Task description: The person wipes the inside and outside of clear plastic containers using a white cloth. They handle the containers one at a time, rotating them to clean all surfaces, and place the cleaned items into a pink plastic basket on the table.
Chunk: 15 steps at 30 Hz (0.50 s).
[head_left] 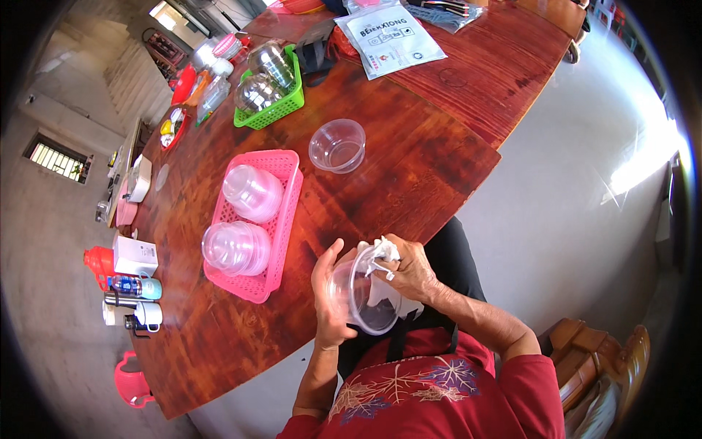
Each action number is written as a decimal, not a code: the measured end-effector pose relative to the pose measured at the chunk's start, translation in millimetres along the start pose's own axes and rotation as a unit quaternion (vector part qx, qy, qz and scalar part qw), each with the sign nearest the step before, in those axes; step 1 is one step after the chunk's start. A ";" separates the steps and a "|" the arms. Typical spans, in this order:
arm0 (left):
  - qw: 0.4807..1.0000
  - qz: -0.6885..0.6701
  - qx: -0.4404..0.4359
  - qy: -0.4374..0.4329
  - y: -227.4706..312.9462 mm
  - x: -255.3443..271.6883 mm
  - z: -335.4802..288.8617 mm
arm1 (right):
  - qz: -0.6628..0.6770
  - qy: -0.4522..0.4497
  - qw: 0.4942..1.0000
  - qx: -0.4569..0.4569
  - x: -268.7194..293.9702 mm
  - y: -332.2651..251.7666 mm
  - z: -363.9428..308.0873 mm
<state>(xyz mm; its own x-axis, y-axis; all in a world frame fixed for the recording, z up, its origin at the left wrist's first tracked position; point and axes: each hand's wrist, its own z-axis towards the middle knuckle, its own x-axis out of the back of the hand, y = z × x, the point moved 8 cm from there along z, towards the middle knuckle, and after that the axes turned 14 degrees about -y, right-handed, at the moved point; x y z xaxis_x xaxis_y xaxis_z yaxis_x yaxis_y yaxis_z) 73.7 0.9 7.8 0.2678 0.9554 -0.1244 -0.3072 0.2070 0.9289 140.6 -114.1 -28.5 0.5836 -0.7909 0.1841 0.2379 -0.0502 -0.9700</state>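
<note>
Plastic and clear, a bowl (376,311) sits in the curled left hand (331,307); the right hand (415,269) pinches a white wipe (385,251).

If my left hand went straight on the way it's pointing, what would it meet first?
Likely the lone clear plastic bowl on the wooden table, though depth is unclear and the left hand might pass above it.
</note>
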 end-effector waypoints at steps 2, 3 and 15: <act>0.989 -0.094 0.095 0.067 -14.3 9.3 -4.1 | -0.122 -0.002 0.988 0.091 6.1 -23.0 6.8; 0.976 -0.164 0.129 0.071 -21.7 14.4 -7.6 | -0.160 -0.016 0.980 0.117 5.4 -32.6 8.9; 0.976 -0.164 0.130 0.054 -25.7 19.3 -7.2 | -0.261 -0.007 0.964 0.047 5.8 -28.5 19.1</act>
<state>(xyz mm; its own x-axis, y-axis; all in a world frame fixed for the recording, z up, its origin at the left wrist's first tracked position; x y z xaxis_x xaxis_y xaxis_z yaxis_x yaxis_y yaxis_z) 80.1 15.6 -21.0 0.2105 0.8660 -0.4535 0.0248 0.4590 0.8881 152.0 -105.6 3.2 0.3751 -0.6651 0.6457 0.5708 -0.3831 -0.7262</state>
